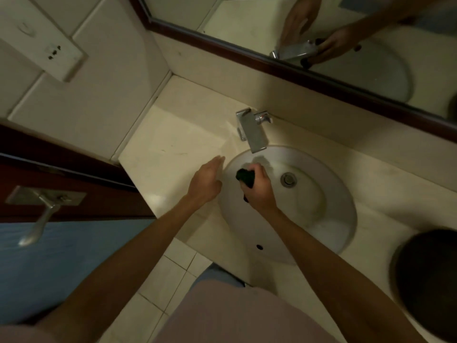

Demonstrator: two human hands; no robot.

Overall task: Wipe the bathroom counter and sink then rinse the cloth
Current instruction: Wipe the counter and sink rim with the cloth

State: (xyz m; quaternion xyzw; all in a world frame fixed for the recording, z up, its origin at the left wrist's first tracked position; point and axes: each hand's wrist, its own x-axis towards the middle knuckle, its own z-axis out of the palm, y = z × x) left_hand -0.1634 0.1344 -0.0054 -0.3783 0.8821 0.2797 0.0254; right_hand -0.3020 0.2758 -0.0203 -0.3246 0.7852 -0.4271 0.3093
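Right hand (259, 191) fisted round a dark cloth (245, 178), bunched, inside the sink (329, 243) below the faucet (253, 131). Left hand (206, 181) flat, fingers together, empty, over the counter (170, 149) at the basin rim. Cloth looks soft, limp, probably wet and heavier for it; best gripped as a wad mid-bundle, then squeezed out

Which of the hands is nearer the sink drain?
Right. The right hand, gripping the dark cloth, is inside the sink just left of the drain; the left hand hovers open over the counter beyond the rim.
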